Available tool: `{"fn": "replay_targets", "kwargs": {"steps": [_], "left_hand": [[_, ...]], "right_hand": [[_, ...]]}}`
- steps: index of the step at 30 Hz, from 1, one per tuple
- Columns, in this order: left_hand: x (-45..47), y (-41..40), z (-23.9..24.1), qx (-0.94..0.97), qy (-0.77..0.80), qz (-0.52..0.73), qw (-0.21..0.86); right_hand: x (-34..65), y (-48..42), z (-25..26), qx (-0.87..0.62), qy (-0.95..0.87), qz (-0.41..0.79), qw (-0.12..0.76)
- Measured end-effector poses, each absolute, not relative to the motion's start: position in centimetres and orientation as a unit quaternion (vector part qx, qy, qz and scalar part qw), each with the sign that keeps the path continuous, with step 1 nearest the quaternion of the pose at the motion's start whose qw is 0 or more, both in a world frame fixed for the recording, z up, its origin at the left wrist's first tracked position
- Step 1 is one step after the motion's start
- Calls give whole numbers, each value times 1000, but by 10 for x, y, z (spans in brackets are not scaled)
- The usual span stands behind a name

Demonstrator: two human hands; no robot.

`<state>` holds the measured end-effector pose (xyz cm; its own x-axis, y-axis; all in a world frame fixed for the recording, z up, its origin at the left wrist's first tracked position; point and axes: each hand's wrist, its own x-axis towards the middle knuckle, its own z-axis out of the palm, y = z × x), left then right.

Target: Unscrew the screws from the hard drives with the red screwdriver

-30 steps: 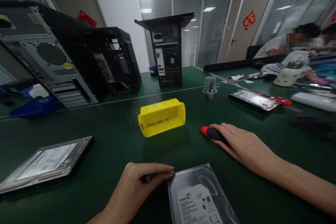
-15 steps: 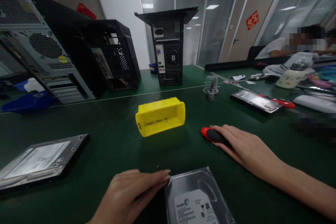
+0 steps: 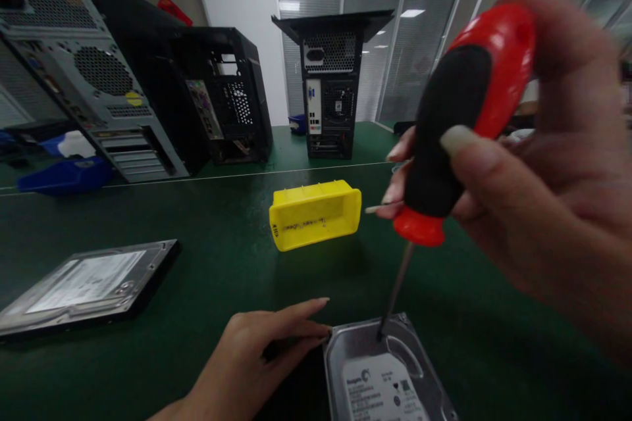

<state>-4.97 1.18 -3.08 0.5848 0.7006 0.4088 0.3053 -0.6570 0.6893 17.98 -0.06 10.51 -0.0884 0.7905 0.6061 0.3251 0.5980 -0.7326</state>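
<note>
Below centre a hard drive [image 3: 359,350] lies label side up, its near end cut off by the frame. My left hand [image 3: 254,352] rests at its far left corner, the fingertips pinched together with one finger raised above them. A small dark spot shows at those fingertips, too small to name. Close to the camera, my right hand [image 3: 538,204] grips a red and black screwdriver [image 3: 447,125] around its handle. Its shaft points down over the drive's far part; I cannot tell whether the tip touches the metal.
A yellow bin [image 3: 316,216] lies behind the drive, its opening toward me. Another hard drive [image 3: 91,283] is at the left. Computer cases stand farther back: a tower [image 3: 330,92], an opened black case [image 3: 237,92] and a large case [image 3: 108,72]. Beside them sits a blue scoop-like bin [image 3: 69,176].
My right hand has lifted the screwdriver off the table at the right and brought it over the hard drive. One left finger has risen off the pinch. The view has shifted slightly.
</note>
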Motion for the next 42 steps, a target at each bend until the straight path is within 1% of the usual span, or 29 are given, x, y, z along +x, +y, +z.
{"fn": "replay_targets", "kwargs": {"steps": [1,3,7,10,25,32,42], "left_hand": [[-49,12,-31,838,295,347,300],[-49,12,-31,829,293,355,317],[-49,11,-33,819,296,357,337],[-49,12,-34,818,288,364,340],[-48,13,-32,831,291,359,310],[-50,13,-32,826,298,362,314],[-49,12,-35,824,296,363,320]], "right_hand": [[170,2,100,-353,-696,245,576],[158,9,87,-293,-684,292,601],[152,15,69,-250,-652,354,622],[153,15,65,-241,-639,362,634],[149,17,53,-257,-639,405,601],[149,16,54,-268,-640,378,613],[150,18,52,-257,-639,389,613]]}}
